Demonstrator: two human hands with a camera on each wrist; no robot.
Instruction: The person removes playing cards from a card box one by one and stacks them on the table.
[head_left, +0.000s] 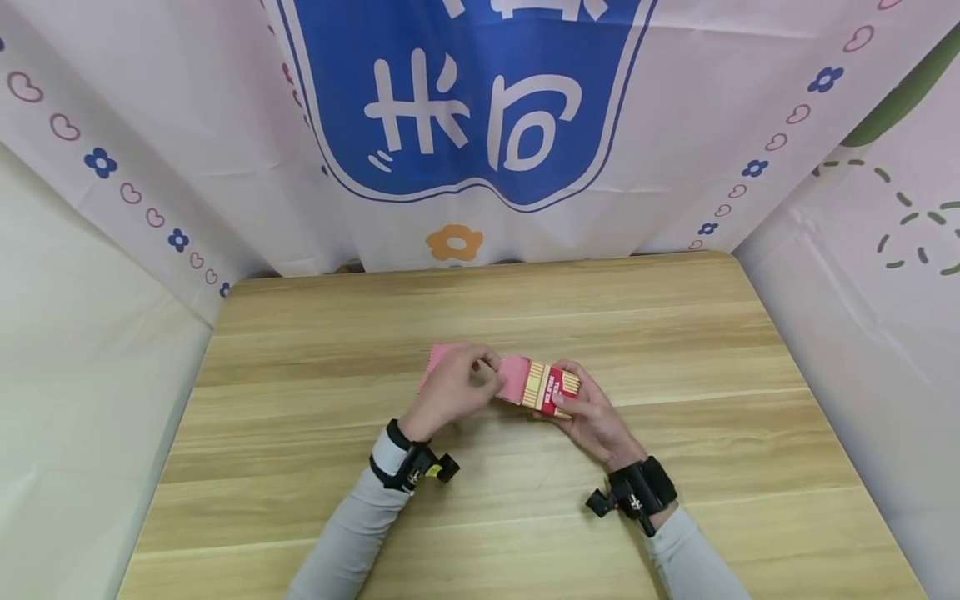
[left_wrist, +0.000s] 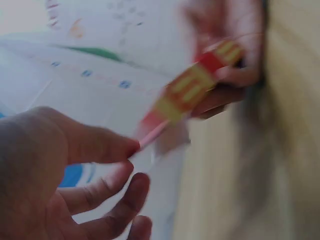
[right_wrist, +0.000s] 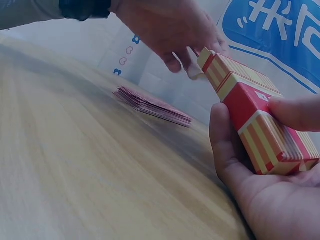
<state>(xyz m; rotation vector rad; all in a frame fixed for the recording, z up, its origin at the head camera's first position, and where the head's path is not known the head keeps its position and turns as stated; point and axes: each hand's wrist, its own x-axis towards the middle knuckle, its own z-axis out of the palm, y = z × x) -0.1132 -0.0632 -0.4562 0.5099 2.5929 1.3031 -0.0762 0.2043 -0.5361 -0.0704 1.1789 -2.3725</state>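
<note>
A small red-and-yellow striped card box [head_left: 551, 388] with an open pink flap [head_left: 515, 377] is tilted above the table. My right hand [head_left: 596, 421] holds its body, the thumb lying across the printed front in the right wrist view. At the flap end, my left hand [head_left: 452, 389] pinches the flap between thumb and forefinger; the other fingers are loosely bent in the left wrist view. Below and behind the left hand, a stack of pink-patterned cards [right_wrist: 152, 106] rests on the table, partly covered by that hand in the head view. The inside of the box is hidden.
The wood-grain table [head_left: 300, 467] has a white curtain [head_left: 225, 167] with a blue panel along its far edge. Pale cloth walls stand at the left and right. Both wrists wear black camera straps [head_left: 643, 487].
</note>
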